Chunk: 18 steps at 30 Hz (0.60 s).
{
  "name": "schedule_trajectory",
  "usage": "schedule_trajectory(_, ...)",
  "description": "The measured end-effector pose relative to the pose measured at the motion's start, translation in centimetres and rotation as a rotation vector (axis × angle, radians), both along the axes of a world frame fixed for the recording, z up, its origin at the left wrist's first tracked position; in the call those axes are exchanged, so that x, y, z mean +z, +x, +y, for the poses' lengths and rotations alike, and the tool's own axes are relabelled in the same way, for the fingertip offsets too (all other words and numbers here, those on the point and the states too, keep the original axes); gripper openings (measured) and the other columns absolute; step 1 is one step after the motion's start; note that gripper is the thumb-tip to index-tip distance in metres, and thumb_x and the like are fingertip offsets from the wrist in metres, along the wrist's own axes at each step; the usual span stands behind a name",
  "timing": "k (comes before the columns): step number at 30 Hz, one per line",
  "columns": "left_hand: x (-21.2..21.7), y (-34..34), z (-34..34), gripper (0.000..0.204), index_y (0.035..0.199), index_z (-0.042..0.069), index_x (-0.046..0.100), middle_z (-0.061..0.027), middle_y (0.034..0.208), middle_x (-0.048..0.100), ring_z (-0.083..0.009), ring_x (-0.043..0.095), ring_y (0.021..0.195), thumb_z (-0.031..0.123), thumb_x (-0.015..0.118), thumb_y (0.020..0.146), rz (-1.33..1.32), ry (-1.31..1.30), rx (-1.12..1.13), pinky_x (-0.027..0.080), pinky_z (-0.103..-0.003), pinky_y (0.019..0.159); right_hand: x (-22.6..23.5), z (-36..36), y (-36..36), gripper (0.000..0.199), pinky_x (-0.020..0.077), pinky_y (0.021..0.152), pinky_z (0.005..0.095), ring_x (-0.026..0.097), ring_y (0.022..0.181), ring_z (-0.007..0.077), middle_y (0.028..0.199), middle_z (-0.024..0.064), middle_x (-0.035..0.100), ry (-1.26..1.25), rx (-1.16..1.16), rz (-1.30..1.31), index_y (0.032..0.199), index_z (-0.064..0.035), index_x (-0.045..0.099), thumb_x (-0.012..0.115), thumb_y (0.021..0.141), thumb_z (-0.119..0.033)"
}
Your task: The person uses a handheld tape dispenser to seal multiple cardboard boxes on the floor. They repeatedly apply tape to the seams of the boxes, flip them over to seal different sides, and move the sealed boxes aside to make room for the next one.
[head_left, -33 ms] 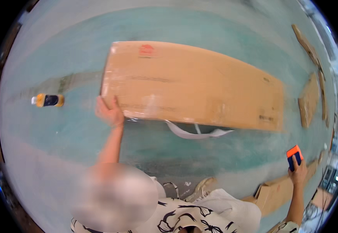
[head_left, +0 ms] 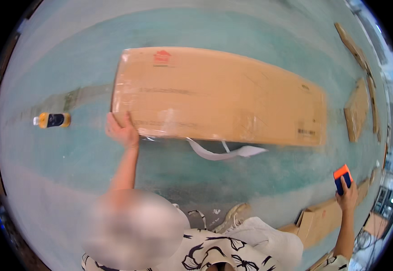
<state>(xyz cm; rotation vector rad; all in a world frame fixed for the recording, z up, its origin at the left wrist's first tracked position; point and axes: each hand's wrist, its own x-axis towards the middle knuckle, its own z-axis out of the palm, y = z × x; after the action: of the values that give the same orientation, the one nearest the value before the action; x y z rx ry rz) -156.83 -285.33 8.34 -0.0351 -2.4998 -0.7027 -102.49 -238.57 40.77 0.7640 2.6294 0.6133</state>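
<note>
A long brown cardboard box (head_left: 214, 97) lies across the middle of the floor, with shiny clear tape along its left end and near edge. My left hand (head_left: 123, 130) grips its near left corner, the thumb side on the top face and the other fingers over the left end. A white strip (head_left: 205, 153) hangs in a loose loop from the near long edge. Far out to the right, my right hand (head_left: 347, 196) is closed round a small orange and dark-blue handheld tool (head_left: 342, 178), apart from the box. Its exact kind does not show.
A bottle (head_left: 54, 120) with yellow contents and a dark label lies on its side at the left. Flat cardboard pieces (head_left: 358, 108) stand along the right. Another opened carton (head_left: 320, 223) is near my right forearm, with cables (head_left: 363, 241) beyond it.
The box, bottle and left hand appear slightly farther left in the picture, as the whole view has shifted a little. Both hands keep their holds.
</note>
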Motion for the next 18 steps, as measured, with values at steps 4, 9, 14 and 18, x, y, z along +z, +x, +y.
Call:
schedule_trajectory(4, 0.6, -1.2, -2.0, 0.059, 0.129, -0.004, 0.050, -0.0233, 0.129, 0.052, -0.0392, 0.047, 0.117, 0.038, 0.062, 0.089, -0.012, -0.112, -0.045, 0.033, -0.047, 0.101, -6.1, -0.2, 0.0, 0.074, 0.0487, 0.069, 0.0424, 0.056, 0.084, 0.0361, 0.096, 0.0159, 0.050, -0.146, -0.113, 0.286, 0.128, -0.0241, 0.056, 0.078, 0.058, -0.015)
schedule_trajectory(9, 5.5, 1.7, -1.5, 0.042, 0.122, 0.001, 0.056, -0.0203, 0.120, 0.059, -0.0354, 0.051, 0.112, 0.030, 0.058, 0.093, 0.176, -0.082, -0.169, 0.034, -0.045, 0.100, -9.7, -10.7, -14.2, 0.067, 0.0490, 0.063, 0.0400, 0.057, 0.073, 0.0321, 0.087, 0.0135, 0.053, -0.619, 0.147, 0.545, 0.118, -0.0242, 0.063, 0.080, 0.053, -0.018)
schedule_trajectory(14, 5.5, 11.3, 0.3, 0.033, 0.104, 0.005, 0.064, -0.0047, 0.103, 0.064, -0.0106, 0.058, 0.085, 0.036, 0.060, 0.093, -1.490, 0.591, -0.582, 0.046, -0.028, 0.072, -9.6, -20.1, -26.1, 0.065, 0.0508, 0.056, 0.0362, 0.059, 0.070, 0.0265, 0.087, 0.0112, 0.055, -0.804, 0.480, 0.432, 0.118, -0.0264, 0.062, 0.079, 0.055, -0.027)
schedule_trajectory(18, 6.0, 13.0, 5.9, 0.043, 0.125, 0.008, 0.054, -0.0052, 0.113, 0.061, -0.0147, 0.061, 0.096, 0.037, 0.058, 0.094, -1.735, 1.093, -0.614, 0.050, -0.031, 0.081, -10.3, -26.2, -32.0, 0.066, 0.0497, 0.058, 0.0392, 0.058, 0.069, 0.0298, 0.086, 0.0157, 0.051, -0.763, 0.515, 0.294, 0.122, -0.0215, 0.059, 0.078, 0.060, -0.032)
